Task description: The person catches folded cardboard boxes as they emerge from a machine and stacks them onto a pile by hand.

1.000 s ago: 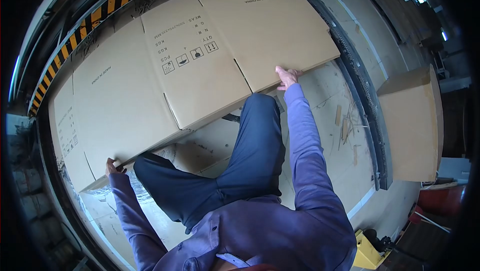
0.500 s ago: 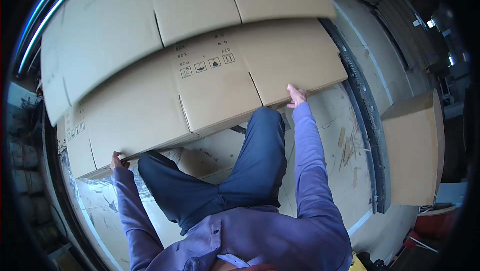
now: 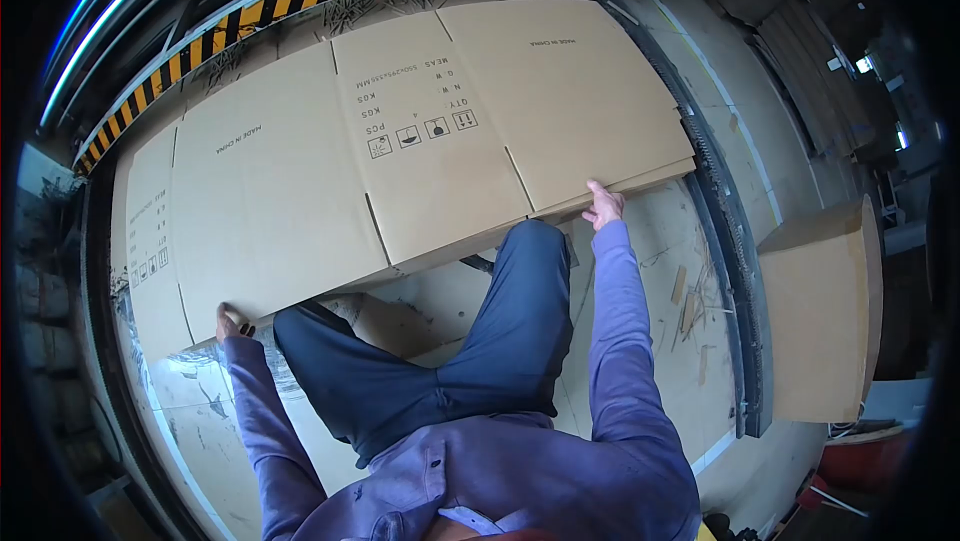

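A wide, flat sheet of printed brown cardboard (image 3: 290, 161) lies on top of a stack of similar sheets in front of my knees. Slots cut into its edges and dark printed symbols show on its face. My left hand (image 3: 232, 323) grips the near edge at the left, thumb on top and fingers partly hidden beneath. At the right, my right hand (image 3: 603, 205) pinches the near edge, its thumb over the board. The top sheet's right end sits slightly apart from the sheet below.
A yellow-and-black striped bar (image 3: 290, 1) runs behind the stack. To the right stand a dark metal rail (image 3: 735, 271) and an open cardboard box (image 3: 820, 321). Cardboard scraps (image 3: 692, 301) lie on the pale surface near my right arm.
The upper sheet that was raised over the far side is no longer up; a sheet now lies flat there and the striped bar shows. My hands have shifted slightly along the near edge.
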Demonstrator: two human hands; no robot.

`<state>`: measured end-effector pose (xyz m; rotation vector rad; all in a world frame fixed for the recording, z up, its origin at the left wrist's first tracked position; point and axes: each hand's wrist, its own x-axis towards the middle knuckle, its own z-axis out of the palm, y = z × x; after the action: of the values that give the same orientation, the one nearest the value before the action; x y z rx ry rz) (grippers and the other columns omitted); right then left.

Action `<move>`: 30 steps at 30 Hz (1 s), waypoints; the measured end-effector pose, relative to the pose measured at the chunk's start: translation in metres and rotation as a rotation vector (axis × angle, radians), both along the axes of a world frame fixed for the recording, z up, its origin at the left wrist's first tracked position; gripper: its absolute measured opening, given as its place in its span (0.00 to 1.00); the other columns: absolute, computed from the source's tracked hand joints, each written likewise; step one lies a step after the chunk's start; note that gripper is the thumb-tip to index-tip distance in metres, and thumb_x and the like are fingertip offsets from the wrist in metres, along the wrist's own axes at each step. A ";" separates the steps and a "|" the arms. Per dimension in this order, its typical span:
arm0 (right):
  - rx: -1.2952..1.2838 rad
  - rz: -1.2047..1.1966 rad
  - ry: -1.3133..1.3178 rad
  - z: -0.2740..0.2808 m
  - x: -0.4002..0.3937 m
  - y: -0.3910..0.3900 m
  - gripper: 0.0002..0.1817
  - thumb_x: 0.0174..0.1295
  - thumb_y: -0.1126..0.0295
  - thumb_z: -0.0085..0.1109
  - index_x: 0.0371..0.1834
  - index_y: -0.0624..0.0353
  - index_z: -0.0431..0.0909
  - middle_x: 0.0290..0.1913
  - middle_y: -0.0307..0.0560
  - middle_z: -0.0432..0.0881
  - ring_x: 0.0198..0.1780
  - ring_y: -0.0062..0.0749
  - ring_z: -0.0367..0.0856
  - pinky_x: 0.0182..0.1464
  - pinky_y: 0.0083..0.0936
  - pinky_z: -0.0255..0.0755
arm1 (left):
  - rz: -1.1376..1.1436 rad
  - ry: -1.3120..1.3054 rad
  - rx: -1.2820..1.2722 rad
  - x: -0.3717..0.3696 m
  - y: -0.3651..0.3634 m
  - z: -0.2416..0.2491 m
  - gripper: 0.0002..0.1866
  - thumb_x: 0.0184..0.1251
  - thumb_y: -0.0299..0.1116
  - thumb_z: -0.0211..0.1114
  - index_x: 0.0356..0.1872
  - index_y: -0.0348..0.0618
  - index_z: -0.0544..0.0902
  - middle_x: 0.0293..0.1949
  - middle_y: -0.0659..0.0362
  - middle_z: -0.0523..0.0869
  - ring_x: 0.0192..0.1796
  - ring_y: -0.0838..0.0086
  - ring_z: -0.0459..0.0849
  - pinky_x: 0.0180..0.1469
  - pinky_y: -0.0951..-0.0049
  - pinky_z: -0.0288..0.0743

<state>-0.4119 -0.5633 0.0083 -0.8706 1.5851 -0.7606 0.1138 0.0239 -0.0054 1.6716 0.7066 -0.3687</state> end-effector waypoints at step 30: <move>-0.102 -0.037 0.276 0.007 0.029 0.018 0.36 0.57 0.57 0.47 0.61 0.71 0.47 0.60 0.62 0.60 0.58 0.51 0.65 0.51 0.49 0.68 | -0.558 -0.085 0.428 0.030 0.008 -0.002 0.33 0.52 0.53 0.60 0.55 0.40 0.68 0.43 0.50 0.77 0.37 0.63 0.78 0.33 0.64 0.76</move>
<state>-0.3828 -0.5455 0.0156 -1.0590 1.8209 -0.7777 0.1435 0.0315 -0.0078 2.2766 0.2480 -0.5604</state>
